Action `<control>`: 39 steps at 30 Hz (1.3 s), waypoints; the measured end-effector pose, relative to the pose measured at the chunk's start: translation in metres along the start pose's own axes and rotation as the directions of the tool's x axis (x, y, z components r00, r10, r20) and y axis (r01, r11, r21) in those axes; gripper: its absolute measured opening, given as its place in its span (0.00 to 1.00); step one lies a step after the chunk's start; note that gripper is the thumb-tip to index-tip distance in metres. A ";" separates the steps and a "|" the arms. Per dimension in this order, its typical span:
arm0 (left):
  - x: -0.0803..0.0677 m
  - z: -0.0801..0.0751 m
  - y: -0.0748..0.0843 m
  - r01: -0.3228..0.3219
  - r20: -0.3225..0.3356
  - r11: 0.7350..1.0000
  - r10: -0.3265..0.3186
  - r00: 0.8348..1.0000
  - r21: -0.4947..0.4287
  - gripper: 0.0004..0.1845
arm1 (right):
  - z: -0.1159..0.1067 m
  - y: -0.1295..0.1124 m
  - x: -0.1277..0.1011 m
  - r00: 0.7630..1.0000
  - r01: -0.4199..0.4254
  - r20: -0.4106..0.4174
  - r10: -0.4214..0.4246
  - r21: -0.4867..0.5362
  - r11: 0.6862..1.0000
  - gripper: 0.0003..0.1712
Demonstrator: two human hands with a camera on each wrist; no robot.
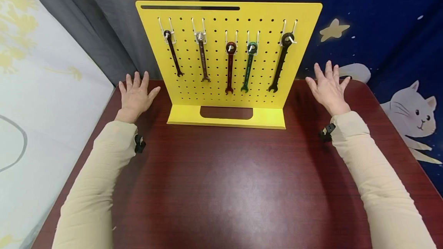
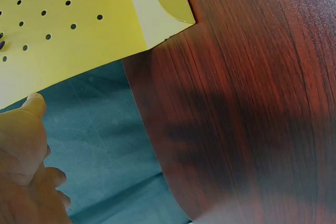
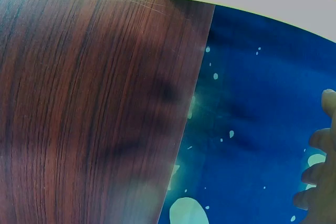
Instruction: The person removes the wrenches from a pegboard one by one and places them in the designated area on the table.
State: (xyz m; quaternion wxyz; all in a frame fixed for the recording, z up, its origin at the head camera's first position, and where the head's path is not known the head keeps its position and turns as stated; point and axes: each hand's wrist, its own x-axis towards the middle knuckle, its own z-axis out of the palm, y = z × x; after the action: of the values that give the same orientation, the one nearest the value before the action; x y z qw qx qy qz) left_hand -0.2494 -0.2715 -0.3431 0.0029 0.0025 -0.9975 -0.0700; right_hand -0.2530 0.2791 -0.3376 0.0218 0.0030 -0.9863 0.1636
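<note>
A yellow pegboard stand [image 1: 228,83] rises at the back of the dark red table [image 1: 228,180]. Several wrenches hang from its hooks: a dark one [image 1: 173,53], a brown one [image 1: 202,58], a red one [image 1: 230,68], a green one [image 1: 249,66] and a black one [image 1: 280,62]. My left hand [image 1: 135,94] lies flat on the table left of the stand, fingers spread, holding nothing. To the right of the stand, my right hand [image 1: 328,87] hovers with straight spread fingers. The left wrist view shows the left hand [image 2: 23,166] beside the pegboard stand [image 2: 79,30].
A grey curtain [image 1: 114,18] and a blue starry backdrop [image 1: 380,18] with a cat figure [image 1: 415,114] stand behind the table. A pale patterned surface [image 1: 38,87] lies to the left. Black wrist mounts [image 1: 139,143] sit on both sleeves.
</note>
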 end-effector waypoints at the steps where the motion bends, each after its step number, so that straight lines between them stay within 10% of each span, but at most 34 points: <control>1: 0.000 0.000 0.000 0.000 0.002 1.000 0.000 1.000 -0.002 0.39 | 0.000 0.000 0.000 1.000 0.000 0.001 0.000 0.000 1.000 0.38; 16: 0.000 -0.001 0.001 -0.003 0.008 1.000 0.004 1.000 -0.014 0.39 | 0.003 0.006 -0.002 1.000 0.008 -0.021 -0.007 0.041 0.999 0.38; 23: 0.000 0.002 0.005 -0.032 -0.055 0.958 0.017 0.998 -0.284 0.38 | 0.012 0.002 -0.011 0.957 0.072 -0.290 0.005 0.254 0.964 0.30; 26: 0.001 0.002 0.012 -0.024 -0.108 0.868 -0.034 0.994 -0.496 0.38 | 0.017 -0.006 -0.014 0.898 0.111 -0.433 0.072 0.383 0.917 0.23; 30: 0.006 -0.001 0.027 -0.029 -0.156 0.640 -0.143 0.977 -0.768 0.36 | 0.023 -0.025 -0.020 0.851 0.153 -0.489 0.193 0.582 0.799 0.17; 34: 0.014 -0.006 0.044 -0.098 -0.184 0.356 -0.215 0.959 -0.929 0.33 | 0.024 -0.051 -0.025 0.857 0.283 -0.470 0.212 0.773 0.568 0.12; 37: 0.019 -0.008 0.055 -0.149 -0.213 0.239 -0.271 0.939 -0.960 0.30 | 0.022 -0.071 -0.031 0.868 0.347 -0.460 0.184 0.830 0.438 0.12; 39: 0.021 -0.009 0.061 -0.170 -0.225 0.193 -0.311 0.923 -0.966 0.27 | 0.019 -0.082 -0.035 0.874 0.353 -0.457 0.168 0.832 0.429 0.13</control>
State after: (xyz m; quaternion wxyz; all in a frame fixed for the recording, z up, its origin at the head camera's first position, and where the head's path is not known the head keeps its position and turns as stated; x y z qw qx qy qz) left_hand -0.2710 -0.2129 -0.3256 0.1899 0.0602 -0.7017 -0.6841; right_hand -0.2179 0.1956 -0.3308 0.2669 0.0304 -0.7054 0.6560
